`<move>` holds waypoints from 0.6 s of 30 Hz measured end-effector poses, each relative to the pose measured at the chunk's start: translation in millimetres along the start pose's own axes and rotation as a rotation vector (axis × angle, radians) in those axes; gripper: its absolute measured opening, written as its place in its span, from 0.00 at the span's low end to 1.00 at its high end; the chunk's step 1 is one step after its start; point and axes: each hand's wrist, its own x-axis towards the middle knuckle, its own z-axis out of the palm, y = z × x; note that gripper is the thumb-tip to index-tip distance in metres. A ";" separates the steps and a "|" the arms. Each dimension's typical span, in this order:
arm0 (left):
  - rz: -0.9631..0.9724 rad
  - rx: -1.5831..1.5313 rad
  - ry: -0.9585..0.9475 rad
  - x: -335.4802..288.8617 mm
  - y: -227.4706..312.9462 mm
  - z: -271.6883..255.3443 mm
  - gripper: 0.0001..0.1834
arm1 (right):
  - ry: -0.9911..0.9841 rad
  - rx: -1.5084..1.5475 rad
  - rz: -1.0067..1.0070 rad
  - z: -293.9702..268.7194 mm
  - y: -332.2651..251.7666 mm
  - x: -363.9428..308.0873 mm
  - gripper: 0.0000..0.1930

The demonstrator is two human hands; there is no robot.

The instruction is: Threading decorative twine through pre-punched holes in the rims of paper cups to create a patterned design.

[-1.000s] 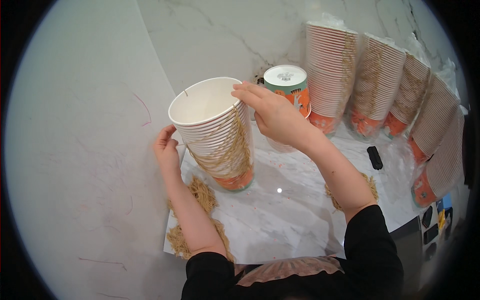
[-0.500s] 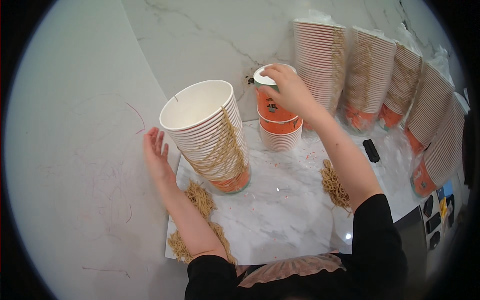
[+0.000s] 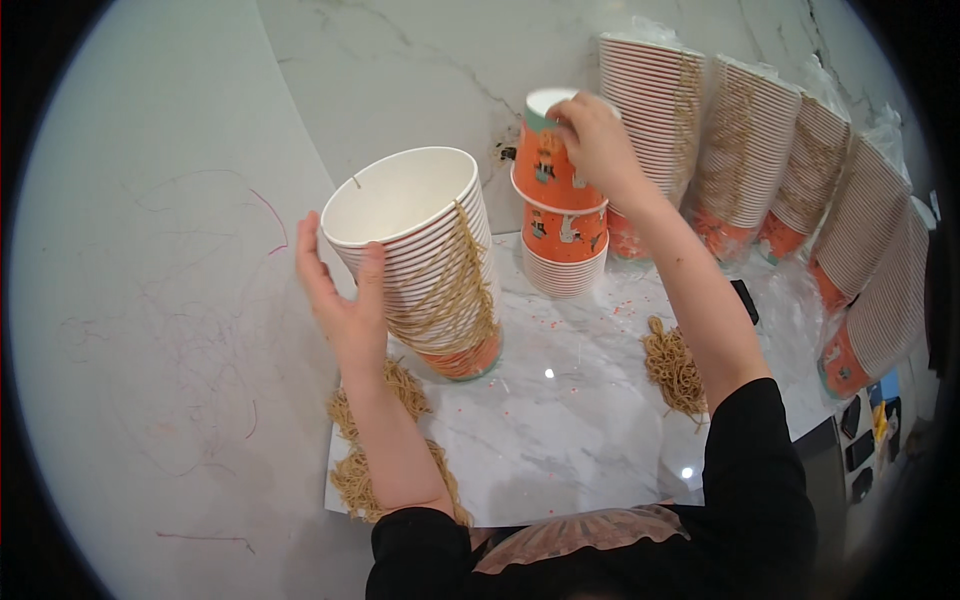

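My left hand (image 3: 345,305) is curved round the left side of a tall stack of nested paper cups (image 3: 440,270), thumb on the near side just under the top rim. This stack stands mouth up, white inside, with tan stringy strands crossing its side and orange showing at its base. To its right, my right hand (image 3: 595,140) grips an orange and green paper cup (image 3: 548,150) by its upturned base. That cup is upside down and raised partway off a shorter upside-down stack of paper cups (image 3: 563,270). My right fingertips reach into the base's recess and are partly hidden.
Several tall cup stacks in clear plastic (image 3: 745,150) line the back and right. Heaps of tan strands (image 3: 675,370) lie right and left on the marble-patterned table (image 3: 550,450). A small black object (image 3: 743,300) sits beyond my right forearm. A scribbled white wall (image 3: 200,300) bounds the left side.
My left hand has come in against the tall stack, its thumb now on the near side. My right hand has closed on the upside-down cup and lifted it upward.
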 end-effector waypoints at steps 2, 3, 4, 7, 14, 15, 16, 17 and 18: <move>0.020 0.077 0.095 -2.4 8.3 -0.7 0.39 | 0.131 0.044 -0.041 -19.8 -8.0 8.9 0.09; 0.069 -0.019 0.155 -4.4 13.5 1.3 0.34 | 0.190 0.063 -0.056 -33.2 -13.0 10.6 0.09; 0.116 -0.108 0.216 -6.3 19.2 2.0 0.29 | 0.253 0.074 -0.079 -42.8 -19.2 11.4 0.08; 0.184 -0.270 0.163 -16.0 34.2 3.1 0.18 | 0.400 0.129 -0.160 -77.4 -35.4 0.4 0.08; 0.038 0.015 -0.585 -50.7 58.3 43.5 0.19 | 0.292 0.601 0.102 -109.6 -13.2 -114.0 0.09; 0.031 0.071 -0.632 -57.8 60.5 52.7 0.23 | 0.240 0.650 0.153 -113.6 -12.2 -135.3 0.08; 0.023 0.122 -0.684 -64.7 60.4 64.3 0.27 | 0.187 0.694 0.210 -117.1 -10.0 -156.9 0.08; 0.031 0.052 -0.658 -72.9 56.4 74.3 0.26 | 0.145 0.714 0.284 -118.9 -12.2 -178.2 0.07; 0.029 0.055 -0.659 -79.3 53.2 79.8 0.26 | 0.104 0.735 0.357 -120.5 -15.4 -197.9 0.07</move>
